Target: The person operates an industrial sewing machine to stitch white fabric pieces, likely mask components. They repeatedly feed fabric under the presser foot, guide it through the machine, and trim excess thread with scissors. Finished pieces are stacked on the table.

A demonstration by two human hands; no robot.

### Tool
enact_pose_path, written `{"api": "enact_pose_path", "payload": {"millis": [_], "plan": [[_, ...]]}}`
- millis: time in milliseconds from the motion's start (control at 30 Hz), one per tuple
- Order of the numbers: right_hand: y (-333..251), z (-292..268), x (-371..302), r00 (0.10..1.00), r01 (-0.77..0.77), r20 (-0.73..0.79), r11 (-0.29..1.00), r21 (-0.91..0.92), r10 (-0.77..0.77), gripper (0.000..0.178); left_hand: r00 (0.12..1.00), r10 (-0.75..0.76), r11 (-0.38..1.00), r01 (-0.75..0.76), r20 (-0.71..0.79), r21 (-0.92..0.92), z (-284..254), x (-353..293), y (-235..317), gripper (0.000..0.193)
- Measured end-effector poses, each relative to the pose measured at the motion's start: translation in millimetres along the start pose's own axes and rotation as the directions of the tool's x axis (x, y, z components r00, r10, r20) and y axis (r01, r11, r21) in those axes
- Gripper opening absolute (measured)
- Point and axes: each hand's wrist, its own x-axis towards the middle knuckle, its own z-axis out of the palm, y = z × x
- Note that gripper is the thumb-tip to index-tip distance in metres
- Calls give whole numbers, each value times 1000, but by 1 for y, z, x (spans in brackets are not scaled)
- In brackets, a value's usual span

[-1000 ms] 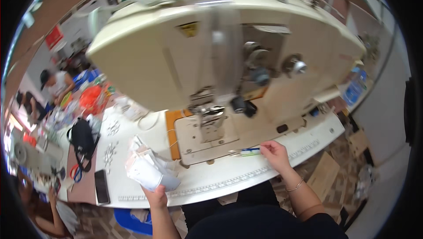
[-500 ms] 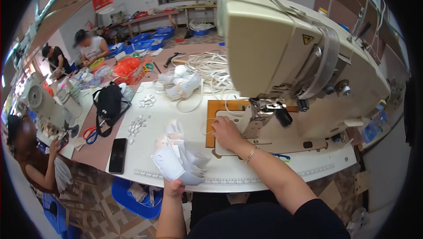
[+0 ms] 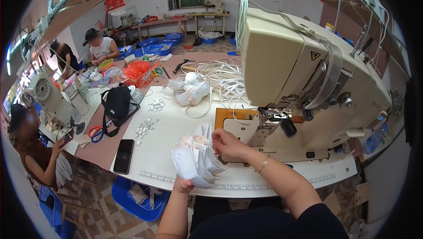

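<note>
My left hand (image 3: 184, 184) grips a fanned stack of white, stiff-looking cut pieces (image 3: 194, 157) from below and holds it above the table's front edge. Several layers stand apart, with beige showing between some of them. At the stack's right side is my right hand (image 3: 227, 143), its fingers closed together against the edges of the pieces. What those fingertips pinch, if anything, is hidden. Just beyond that hand stands a cream sewing machine (image 3: 282, 54), its presser foot and needle area (image 3: 273, 118) over an orange-framed plate (image 3: 222, 118).
Along the white table's front runs a ruler strip (image 3: 246, 186). A black phone (image 3: 124, 156), small white pieces (image 3: 145, 128), a black bag (image 3: 115, 107) and white strapping (image 3: 220, 74) lie around. A blue tub (image 3: 145, 210) sits below. Other people work at the left.
My right hand has moved from the machine's plate back to the stack's right edge. My left hand still holds the stack. The whole view has shifted slightly.
</note>
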Motion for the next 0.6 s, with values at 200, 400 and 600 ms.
{"api": "enact_pose_path", "payload": {"millis": [200, 400, 600], "plan": [[-37, -1, -16, 954, -299, 163, 838, 456, 252, 32, 975, -197, 951, 216, 107, -220, 8, 7, -14, 108], [-27, -45, -44, 906, -359, 325, 84, 930, 272, 24, 972, -220, 941, 190, 82, 279, -3, 1, 10, 106], [-101, -44, -40, 977, -204, 186, 736, 645, 107, 36, 876, -362, 206, -259, 320, 944, 34, 7, 53, 103]]}}
